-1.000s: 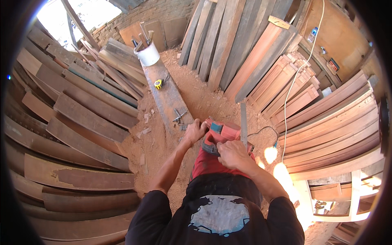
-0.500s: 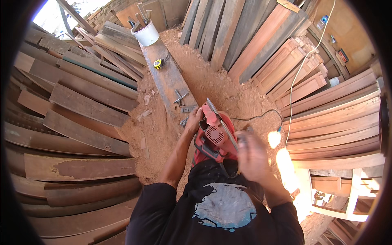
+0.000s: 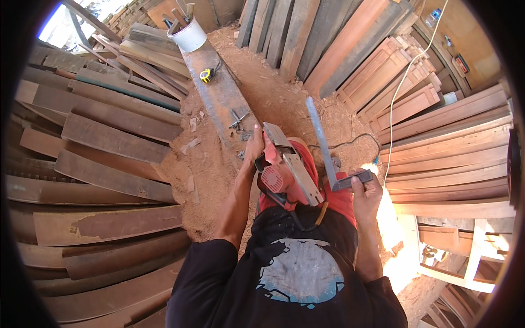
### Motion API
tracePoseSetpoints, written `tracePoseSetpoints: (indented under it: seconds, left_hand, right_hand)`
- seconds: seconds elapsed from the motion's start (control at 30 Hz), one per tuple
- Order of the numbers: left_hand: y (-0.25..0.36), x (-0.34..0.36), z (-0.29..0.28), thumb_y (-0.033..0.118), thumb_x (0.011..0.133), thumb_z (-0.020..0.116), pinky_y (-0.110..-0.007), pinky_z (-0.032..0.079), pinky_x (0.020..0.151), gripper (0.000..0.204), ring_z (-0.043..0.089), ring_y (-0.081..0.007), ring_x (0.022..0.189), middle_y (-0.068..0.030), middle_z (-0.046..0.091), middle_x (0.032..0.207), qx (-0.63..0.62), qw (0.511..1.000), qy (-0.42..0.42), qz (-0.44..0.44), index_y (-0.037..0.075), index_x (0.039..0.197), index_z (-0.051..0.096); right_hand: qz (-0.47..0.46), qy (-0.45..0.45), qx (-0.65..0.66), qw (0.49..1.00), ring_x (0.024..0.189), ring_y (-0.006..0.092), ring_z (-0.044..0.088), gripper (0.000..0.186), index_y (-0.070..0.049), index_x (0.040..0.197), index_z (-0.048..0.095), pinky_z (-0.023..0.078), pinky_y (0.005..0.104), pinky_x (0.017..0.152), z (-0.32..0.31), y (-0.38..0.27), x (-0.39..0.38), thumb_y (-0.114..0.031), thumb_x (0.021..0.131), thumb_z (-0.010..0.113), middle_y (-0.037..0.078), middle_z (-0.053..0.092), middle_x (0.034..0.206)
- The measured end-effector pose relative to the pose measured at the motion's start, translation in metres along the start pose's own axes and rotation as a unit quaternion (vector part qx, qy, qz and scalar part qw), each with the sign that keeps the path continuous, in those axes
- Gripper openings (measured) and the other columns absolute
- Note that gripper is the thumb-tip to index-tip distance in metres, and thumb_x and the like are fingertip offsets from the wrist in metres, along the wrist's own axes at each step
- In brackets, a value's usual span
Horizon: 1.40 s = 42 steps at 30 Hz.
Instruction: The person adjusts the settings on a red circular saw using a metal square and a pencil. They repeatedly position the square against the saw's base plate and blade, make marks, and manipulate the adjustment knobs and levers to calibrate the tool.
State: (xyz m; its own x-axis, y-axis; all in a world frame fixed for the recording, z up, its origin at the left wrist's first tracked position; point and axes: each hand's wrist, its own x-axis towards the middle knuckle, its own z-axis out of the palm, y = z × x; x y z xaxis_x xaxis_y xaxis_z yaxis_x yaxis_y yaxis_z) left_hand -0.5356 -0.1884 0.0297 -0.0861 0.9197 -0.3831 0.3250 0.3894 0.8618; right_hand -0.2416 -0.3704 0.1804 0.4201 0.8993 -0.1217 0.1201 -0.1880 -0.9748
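Observation:
A red electric hand planer point(image 3: 276, 177) rests over my lap, tipped so that its metal sole faces up and to the right. My left hand point(image 3: 255, 145) grips its front end; the fingers' undersides are hidden by the body. To the right, my right hand point(image 3: 369, 195) pinches the dark stock of a try square point(image 3: 322, 136), whose grey blade points up and away from me. Blade and planer are apart. Beyond my left hand, a T-shaped metal tool point(image 3: 238, 119) and small metal parts lie on the plank bench point(image 3: 213, 101).
A yellow tape measure point(image 3: 205, 75) and a white bucket point(image 3: 188, 37) of tools stand farther along the bench. Stacked boards point(image 3: 115, 136) line the left; more timber point(image 3: 448, 164) fills the right. Sawdust covers the floor. A dark cord point(image 3: 355, 139) runs right of the planer.
My right hand, blurred beside the planer before, has moved right and holds the try square out clearly. The planer has turned so more of its sole shows.

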Motion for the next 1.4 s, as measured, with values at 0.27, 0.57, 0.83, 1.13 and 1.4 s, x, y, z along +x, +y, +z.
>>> tracePoseSetpoints:
  seconds: [0.27, 0.57, 0.83, 1.13, 1.4]
  left_hand:
    - [0.005, -0.024, -0.016, 0.052, 0.108, 0.025, -0.050, 0.042, 0.080, 0.068, 0.054, -0.0330, 0.081, -0.0228, 0.062, 0.084, -0.022, 0.994, 0.076, 0.070, -0.006, 0.091, 0.057]
    - [0.019, -0.035, -0.021, 0.048, 0.109, 0.028, -0.046, 0.044, 0.077, 0.066, 0.056, -0.0289, 0.080, -0.0207, 0.064, 0.082, -0.016, 0.990, 0.105, 0.098, -0.006, 0.090, 0.058]
    - [0.035, -0.042, -0.017, 0.041, 0.110, 0.032, -0.045, 0.046, 0.069, 0.060, 0.060, -0.0280, 0.070, -0.0217, 0.064, 0.073, -0.030, 0.977, 0.105, 0.185, -0.005, 0.096, 0.068]
    - [0.043, -0.042, -0.010, 0.040, 0.109, 0.031, -0.049, 0.048, 0.065, 0.061, 0.065, -0.0422, 0.069, -0.0238, 0.063, 0.067, 0.054, 0.968, 0.095, 0.226, -0.001, 0.091, 0.072]
    - [0.039, -0.041, -0.010, 0.040, 0.109, 0.032, -0.051, 0.045, 0.064, 0.062, 0.061, -0.0461, 0.067, -0.0258, 0.061, 0.067, 0.073, 0.973, 0.092, 0.197, -0.003, 0.079, 0.065]
  right_hand:
    - [0.045, -0.082, 0.034, 0.995, 0.096, 0.0183, 0.070, 0.016, 0.006, 0.113, 0.057, 0.058, 0.0312, 0.086, 0.006, 0.011, -0.010, 0.002, 0.097, 0.059, 0.017, 0.072, 0.105]
    - [0.043, -0.102, 0.053, 0.992, 0.094, 0.0167, 0.070, 0.015, 0.004, 0.112, 0.057, 0.058, 0.0299, 0.083, 0.011, 0.023, -0.012, -0.001, 0.098, 0.060, 0.016, 0.072, 0.106]
    - [0.091, -0.119, 0.108, 0.983, 0.085, 0.0153, 0.071, 0.017, 0.002, 0.114, 0.058, 0.058, 0.0274, 0.073, -0.008, 0.060, -0.008, -0.004, 0.099, 0.061, 0.016, 0.074, 0.105]
    - [0.126, -0.107, 0.167, 0.972, 0.086, 0.0155, 0.072, 0.017, -0.001, 0.114, 0.061, 0.060, 0.0277, 0.071, -0.017, 0.092, -0.011, -0.008, 0.099, 0.065, 0.015, 0.074, 0.106]
    - [0.130, -0.103, 0.189, 0.968, 0.090, 0.0165, 0.072, 0.017, -0.001, 0.114, 0.061, 0.061, 0.0288, 0.074, -0.015, 0.088, -0.010, -0.005, 0.098, 0.064, 0.016, 0.073, 0.106]
